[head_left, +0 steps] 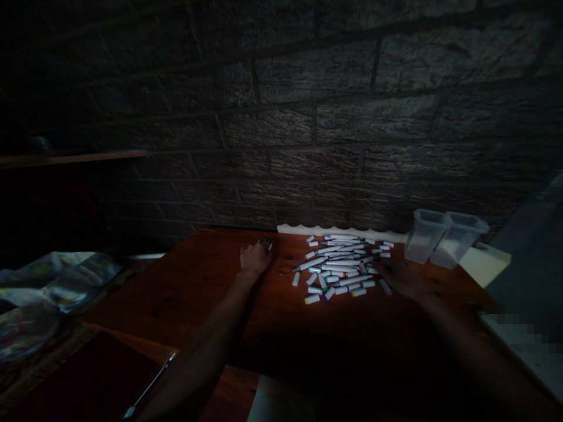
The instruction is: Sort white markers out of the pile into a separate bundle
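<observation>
In the head view, the left hand (256,257) and right hand (399,278) look curled; it is too dark to tell if they pinch anything. White pens (343,263) lie between them on the table (176,281). A soft touch should stop rolling.

From afar I see the left hand (255,257) near the back edge of the tabletop (185,275), the right hand (400,278) beside scattered markers (343,263), clear tubs (423,235) by the back right corner.

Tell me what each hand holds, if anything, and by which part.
Left hand: something small shows there, too dim to name or locate the grip. Right hand, by the markers: any hold can't be told.
</observation>
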Available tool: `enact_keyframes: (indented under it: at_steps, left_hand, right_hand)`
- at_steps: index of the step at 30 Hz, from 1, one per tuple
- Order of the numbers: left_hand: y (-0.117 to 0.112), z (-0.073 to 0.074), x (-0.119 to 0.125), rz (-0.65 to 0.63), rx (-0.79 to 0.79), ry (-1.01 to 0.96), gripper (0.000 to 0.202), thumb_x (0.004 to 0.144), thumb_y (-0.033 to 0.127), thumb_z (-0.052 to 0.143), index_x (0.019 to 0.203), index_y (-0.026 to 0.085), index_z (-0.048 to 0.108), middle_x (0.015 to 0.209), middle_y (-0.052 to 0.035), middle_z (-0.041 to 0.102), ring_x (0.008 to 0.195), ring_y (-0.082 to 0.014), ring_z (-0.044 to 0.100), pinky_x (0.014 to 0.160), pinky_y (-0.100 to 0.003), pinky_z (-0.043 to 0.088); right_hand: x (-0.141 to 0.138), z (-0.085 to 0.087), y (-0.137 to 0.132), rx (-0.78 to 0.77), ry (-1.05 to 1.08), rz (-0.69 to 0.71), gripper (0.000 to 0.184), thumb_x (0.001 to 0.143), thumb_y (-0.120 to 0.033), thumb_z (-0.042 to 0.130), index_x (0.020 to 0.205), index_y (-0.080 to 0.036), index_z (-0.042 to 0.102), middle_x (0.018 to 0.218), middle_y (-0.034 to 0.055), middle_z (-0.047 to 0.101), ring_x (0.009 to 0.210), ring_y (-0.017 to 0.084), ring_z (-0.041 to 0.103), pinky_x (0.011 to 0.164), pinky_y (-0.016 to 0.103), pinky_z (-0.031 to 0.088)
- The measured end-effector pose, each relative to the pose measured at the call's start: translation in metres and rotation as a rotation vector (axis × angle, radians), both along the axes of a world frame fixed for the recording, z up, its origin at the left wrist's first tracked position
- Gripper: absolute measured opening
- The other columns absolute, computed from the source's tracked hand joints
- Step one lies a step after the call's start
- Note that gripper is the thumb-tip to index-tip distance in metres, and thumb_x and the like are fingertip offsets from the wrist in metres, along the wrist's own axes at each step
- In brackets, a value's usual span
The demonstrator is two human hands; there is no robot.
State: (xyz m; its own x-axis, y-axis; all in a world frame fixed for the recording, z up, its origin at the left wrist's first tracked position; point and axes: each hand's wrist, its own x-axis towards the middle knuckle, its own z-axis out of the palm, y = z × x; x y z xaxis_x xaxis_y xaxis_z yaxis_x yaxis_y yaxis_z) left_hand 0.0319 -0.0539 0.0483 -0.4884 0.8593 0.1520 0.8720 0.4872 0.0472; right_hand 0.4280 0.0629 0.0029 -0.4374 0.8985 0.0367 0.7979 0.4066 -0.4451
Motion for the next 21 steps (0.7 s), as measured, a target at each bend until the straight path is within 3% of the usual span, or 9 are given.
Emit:
enact_keyframes:
  at_steps: [7,11,21]
  left_hand:
    - [-0.002,-0.002,-0.005,0.027,0.153,0.025,0.046,0.094,0.045,0.049,0.128,0.018,0.063,0.129,-0.0177,0.064,0.123,-0.0338,0.056,0.098,-0.044,0.047]
    - [-0.003,-0.005,-0.011,0.042,0.135,-0.034,0.051,0.093,0.051,0.050,0.131,0.019,0.060,0.136,-0.0177,0.059,0.126,-0.0346,0.053,0.100,-0.047,0.046]
    - [-0.005,0.002,-0.007,-0.019,0.062,-0.002,0.036,0.095,0.045,0.049,0.106,0.023,0.075,0.123,-0.0140,0.066,0.122,-0.0334,0.055,0.100,-0.048,0.046]
  right_hand:
    - [0.000,0.000,0.000,0.004,-0.006,0.002,0.049,0.100,-0.053,0.032,0.093,-0.023,0.070,0.098,0.0082,0.075,0.092,0.025,0.071,0.079,0.034,0.050]
    - [-0.001,0.002,-0.002,0.006,-0.024,-0.011,0.049,0.100,-0.054,0.033,0.092,-0.023,0.070,0.095,0.0081,0.076,0.089,0.025,0.071,0.076,0.033,0.049]
    - [0.001,-0.002,0.002,0.033,-0.011,-0.009,0.046,0.099,-0.053,0.036,0.085,-0.024,0.069,0.091,0.0063,0.075,0.087,0.023,0.071,0.076,0.032,0.050]
